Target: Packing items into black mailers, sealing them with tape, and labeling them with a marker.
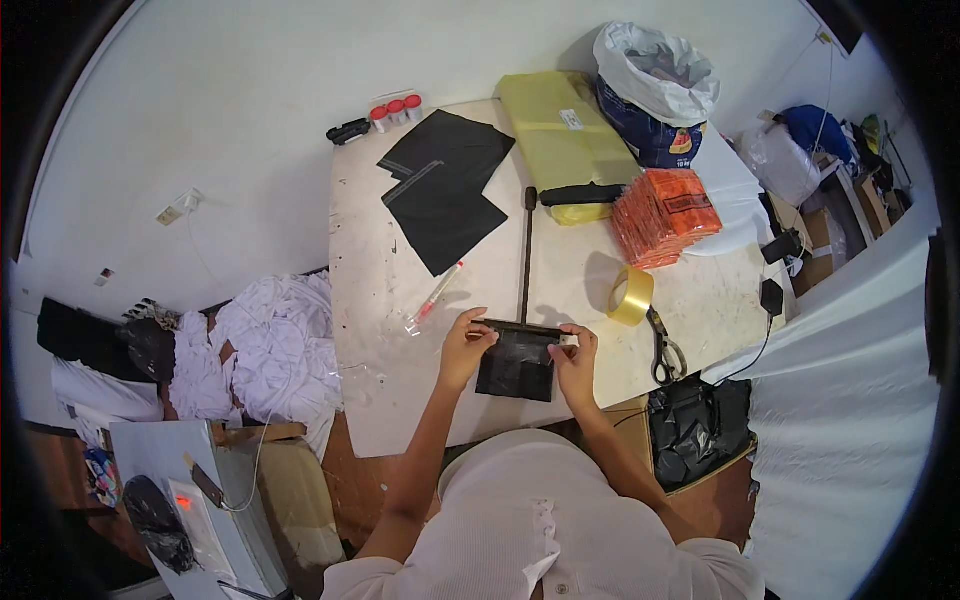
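Observation:
At the table's near edge, a dark T-shaped tool (526, 262) lies with its long shaft pointing away from me and its crossbar toward me. A small black pouch (514, 378), slightly shiny like plastic, extends from the crossbar toward my body. My left hand (463, 348) pinches the pouch's upper left corner by the bar's end. On the opposite corner, my right hand (574, 368) is closed in the same way, with a small whitish piece (569, 340) by its fingertips. Whether the pouch is wrapped around the bar or only against it, I cannot tell.
Black bags (445, 220) lie at the far left of the table (400, 370), near a red-and-white pen (440, 290). To the right are yellow tape (631, 296), scissors (662, 348) and stacked orange packets (665, 218). Behind stand a yellow package (560, 130) and a sack (655, 100).

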### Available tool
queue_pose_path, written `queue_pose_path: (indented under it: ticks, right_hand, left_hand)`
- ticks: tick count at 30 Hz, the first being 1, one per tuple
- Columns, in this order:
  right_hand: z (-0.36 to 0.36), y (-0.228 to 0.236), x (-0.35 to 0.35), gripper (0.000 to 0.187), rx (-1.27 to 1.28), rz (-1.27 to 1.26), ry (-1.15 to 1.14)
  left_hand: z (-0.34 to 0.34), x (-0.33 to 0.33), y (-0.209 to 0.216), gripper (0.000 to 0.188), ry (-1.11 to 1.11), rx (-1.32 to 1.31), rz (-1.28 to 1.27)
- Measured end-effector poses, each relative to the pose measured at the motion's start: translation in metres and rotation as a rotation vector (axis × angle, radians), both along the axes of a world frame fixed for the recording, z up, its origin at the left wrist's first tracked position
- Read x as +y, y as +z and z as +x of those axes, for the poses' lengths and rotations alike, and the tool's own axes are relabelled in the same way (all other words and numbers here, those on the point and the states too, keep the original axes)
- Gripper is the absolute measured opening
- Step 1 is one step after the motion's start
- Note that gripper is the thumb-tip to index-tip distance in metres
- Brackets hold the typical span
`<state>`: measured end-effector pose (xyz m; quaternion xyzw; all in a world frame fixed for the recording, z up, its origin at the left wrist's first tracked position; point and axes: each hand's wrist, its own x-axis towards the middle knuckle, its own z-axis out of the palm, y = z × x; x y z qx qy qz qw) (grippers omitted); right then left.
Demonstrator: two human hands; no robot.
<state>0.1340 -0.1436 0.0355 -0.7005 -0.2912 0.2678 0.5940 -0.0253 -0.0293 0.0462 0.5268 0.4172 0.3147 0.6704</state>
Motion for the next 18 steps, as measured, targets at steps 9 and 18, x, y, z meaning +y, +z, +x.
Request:
queue_pose_path:
  ticks: [9,18]
  right_hand:
    - [0.003,0.001,0.012,0.026,-0.216,-0.029,0.007]
    - [0.005,-0.011,0.014,0.019,-0.4,-0.047,0.042]
  left_hand:
    - [0.012,-0.008,-0.006,0.024,0.149,0.275,0.412]
    - [0.017,-0.004,-0.017,0.01,0.123,0.357,0.517]
